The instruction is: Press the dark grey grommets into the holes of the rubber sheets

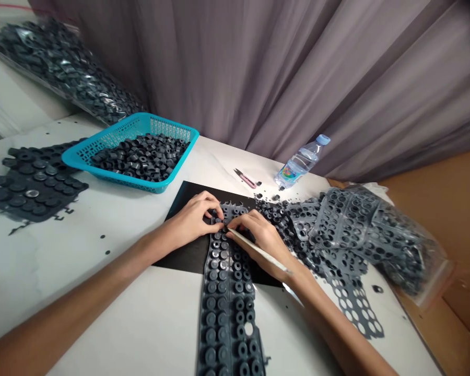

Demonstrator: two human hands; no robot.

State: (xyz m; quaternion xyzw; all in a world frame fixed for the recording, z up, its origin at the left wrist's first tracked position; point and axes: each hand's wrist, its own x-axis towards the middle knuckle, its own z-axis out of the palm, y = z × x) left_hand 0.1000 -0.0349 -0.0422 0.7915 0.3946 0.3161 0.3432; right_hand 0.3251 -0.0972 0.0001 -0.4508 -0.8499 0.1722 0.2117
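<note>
A long strip of dark moulded rubber [223, 287] with rows of round plugs and rings runs from the near edge up onto a black mat [188, 250]. My left hand [199, 215] is closed at the strip's far part, thumb and fingertips pinching the rubber there. My right hand [263, 237] grips a slim whitish stick-like tool [258, 249], its front end close to my left fingertips. What the tool's tip touches is too small to tell.
A blue basket [164, 185] of small rubber pieces stands left, beside a rubber sheet [39, 183] and a large bag of pieces [62, 68]. Thread snips [245, 178] and a water bottle [302, 161] lie behind. Loose pieces, punched-out sheets [348, 219] and a clear bag [423, 266] are right.
</note>
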